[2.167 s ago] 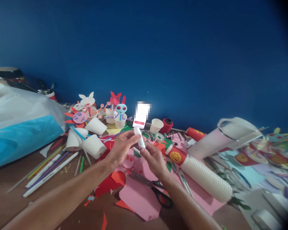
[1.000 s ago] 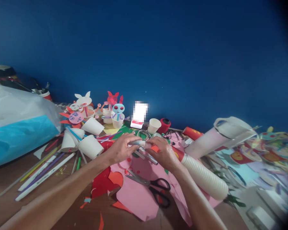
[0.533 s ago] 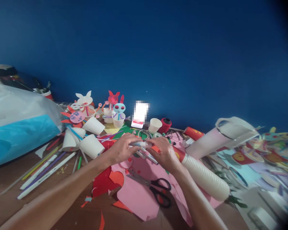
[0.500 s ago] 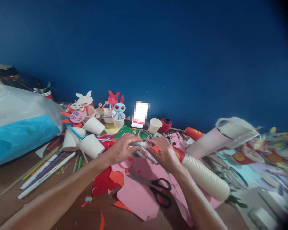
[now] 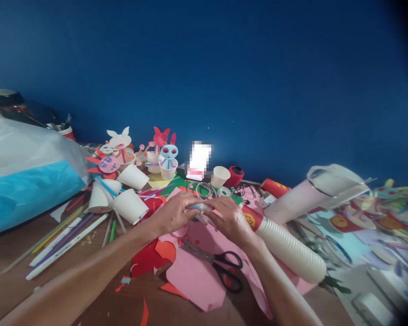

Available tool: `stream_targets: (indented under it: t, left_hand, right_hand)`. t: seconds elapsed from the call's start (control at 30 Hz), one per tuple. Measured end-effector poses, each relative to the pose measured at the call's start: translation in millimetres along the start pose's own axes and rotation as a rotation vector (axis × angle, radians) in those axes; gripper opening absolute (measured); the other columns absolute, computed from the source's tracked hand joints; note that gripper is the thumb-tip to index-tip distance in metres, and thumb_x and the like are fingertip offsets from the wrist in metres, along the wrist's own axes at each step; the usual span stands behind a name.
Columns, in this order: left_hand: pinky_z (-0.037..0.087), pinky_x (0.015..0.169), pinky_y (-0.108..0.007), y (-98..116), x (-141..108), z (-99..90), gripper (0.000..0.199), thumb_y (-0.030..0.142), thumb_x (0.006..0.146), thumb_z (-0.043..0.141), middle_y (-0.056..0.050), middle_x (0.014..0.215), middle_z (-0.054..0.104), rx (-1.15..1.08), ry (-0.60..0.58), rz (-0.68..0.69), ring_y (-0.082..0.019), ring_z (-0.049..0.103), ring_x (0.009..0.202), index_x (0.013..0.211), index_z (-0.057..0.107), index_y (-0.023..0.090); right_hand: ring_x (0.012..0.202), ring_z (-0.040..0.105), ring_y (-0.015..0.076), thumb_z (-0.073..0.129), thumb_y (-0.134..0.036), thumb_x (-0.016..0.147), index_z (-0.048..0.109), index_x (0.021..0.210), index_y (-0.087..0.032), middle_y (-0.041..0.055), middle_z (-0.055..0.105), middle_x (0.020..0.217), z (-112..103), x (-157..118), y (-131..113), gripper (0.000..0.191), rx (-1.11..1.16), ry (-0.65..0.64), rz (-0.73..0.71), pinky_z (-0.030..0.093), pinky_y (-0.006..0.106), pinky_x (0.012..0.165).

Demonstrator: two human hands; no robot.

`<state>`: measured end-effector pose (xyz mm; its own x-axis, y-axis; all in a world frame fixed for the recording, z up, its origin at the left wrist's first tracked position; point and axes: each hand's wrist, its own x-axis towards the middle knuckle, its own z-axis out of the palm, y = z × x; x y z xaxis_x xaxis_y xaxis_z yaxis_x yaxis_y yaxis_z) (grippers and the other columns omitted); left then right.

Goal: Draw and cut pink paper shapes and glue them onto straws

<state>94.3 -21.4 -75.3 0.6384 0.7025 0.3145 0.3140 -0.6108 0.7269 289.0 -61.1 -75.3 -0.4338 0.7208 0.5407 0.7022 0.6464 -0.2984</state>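
Observation:
A small whitish cylindrical object [image 5: 197, 207], like a glue stick or marker, lies level between my two hands. My left hand [image 5: 180, 209] pinches its left end. The fingers of my right hand [image 5: 228, 213] close around its right end. Below the hands is pink paper [image 5: 197, 280] with black-handled scissors [image 5: 212, 260] on it, blades pointing left. An orange paper heart [image 5: 165, 251] and red paper [image 5: 143, 262] lie to the left of the scissors.
White paper cups [image 5: 130, 206], straws and pens [image 5: 68, 249] lie at left, near paper animal figures [image 5: 169, 154]. A lit phone [image 5: 199, 160] stands at the back. Stacked cups [image 5: 292, 251] and a large pitcher [image 5: 302, 197] lie at right. A plastic bag [image 5: 30, 176] fills the far left.
My right hand has shifted slightly left, closer to my left hand, and its fingers now cover more of the object's right end. The white pen-like piece below is less visible.

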Motion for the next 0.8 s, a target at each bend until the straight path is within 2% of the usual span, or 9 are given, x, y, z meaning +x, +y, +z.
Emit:
stream_targets:
  t: [0.2,0.37,0.43,0.5,0.57,0.63,0.7,0.8]
  left_hand:
    - [0.038,0.084,-0.03,-5.2,-0.4,6.2,0.028,0.032,0.087,0.047,-0.005,0.098,0.067,0.006,0.008,0.096,-0.019,0.055,0.091,0.107,0.064,0.021]
    - [0.04,0.084,-0.031,-4.1,-0.1,7.7,0.029,0.034,0.086,0.047,-0.006,0.099,0.066,0.02,0.02,0.032,-0.02,0.055,0.094,0.105,0.063,0.019]
    - [0.043,0.08,-0.029,1.0,1.2,0.6,0.028,0.034,0.084,0.049,-0.005,0.097,0.065,-0.017,0.008,-0.033,-0.02,0.056,0.091,0.104,0.063,0.019]
    - [0.045,0.074,-0.027,6.1,3.0,-12.4,0.029,0.035,0.083,0.049,-0.003,0.096,0.065,-0.077,-0.01,-0.105,-0.018,0.058,0.086,0.104,0.062,0.019]
    - [0.045,0.074,-0.027,7.7,4.7,-28.9,0.03,0.038,0.083,0.048,-0.001,0.093,0.065,-0.098,0.049,-0.163,-0.017,0.058,0.084,0.104,0.061,0.02]
    - [0.044,0.074,-0.027,4.2,5.8,-44.7,0.031,0.041,0.08,0.051,-0.002,0.094,0.064,-0.059,0.169,-0.205,-0.018,0.057,0.086,0.099,0.063,0.02]
    - [0.043,0.076,-0.026,-3.5,6.3,-56.2,0.03,0.041,0.074,0.058,-0.004,0.1,0.062,0.02,0.281,-0.233,-0.019,0.055,0.089,0.092,0.066,0.018]
    - [0.041,0.067,-0.025,-16.6,6.7,-62.9,0.038,0.043,0.07,0.06,-0.002,0.085,0.06,0.078,0.338,-0.313,-0.015,0.053,0.074,0.095,0.066,0.015]
  right_hand:
    - [0.081,0.061,0.021,0.045,-0.03,0.092,0.061,0.1,-0.016,0.0091,0.069,0.088,4.5,-0.6,1.3,0.023,-0.004,0.011,-0.022,0.043,0.033,0.074]
    - [0.082,0.061,0.021,0.045,-0.029,0.092,0.061,0.101,-0.016,0.0085,0.068,0.089,3.2,-1.4,-2.1,0.023,-0.02,-0.002,0.004,0.043,0.033,0.075]
    - [0.086,0.061,0.0208,0.048,-0.03,0.09,0.06,0.104,-0.018,0.0075,0.067,0.092,-0.6,0.7,-4.8,0.022,0.002,0.015,0.052,0.043,0.033,0.077]
    - [0.091,0.059,0.0212,0.052,-0.033,0.088,0.054,0.116,-0.019,0.0076,0.065,0.1,-4.4,4.1,-5.7,0.032,0.034,0.05,0.122,0.043,0.033,0.08]
    - [0.092,0.058,0.0216,0.055,-0.035,0.085,0.046,0.124,-0.019,0.0082,0.063,0.105,-5.3,7.3,-4.1,0.043,0.044,0.096,0.197,0.043,0.033,0.081]
    - [0.088,0.058,0.0211,0.054,-0.031,0.085,0.052,0.118,-0.019,0.0071,0.064,0.098,-1.0,8.6,-2.1,0.035,0.024,0.108,0.237,0.043,0.033,0.078]
    - [0.081,0.058,0.0197,0.053,-0.025,0.086,0.062,0.097,-0.02,0.0048,0.065,0.084,8.4,7.4,-2.8,0.016,-0.011,0.058,0.207,0.041,0.031,0.073]
    - [0.072,0.057,0.0164,0.055,-0.021,0.084,0.065,0.076,-0.02,0.0022,0.064,0.072,26.4,1.8,-11.5,0.013,-0.082,-0.068,0.106,0.036,0.03,0.072]
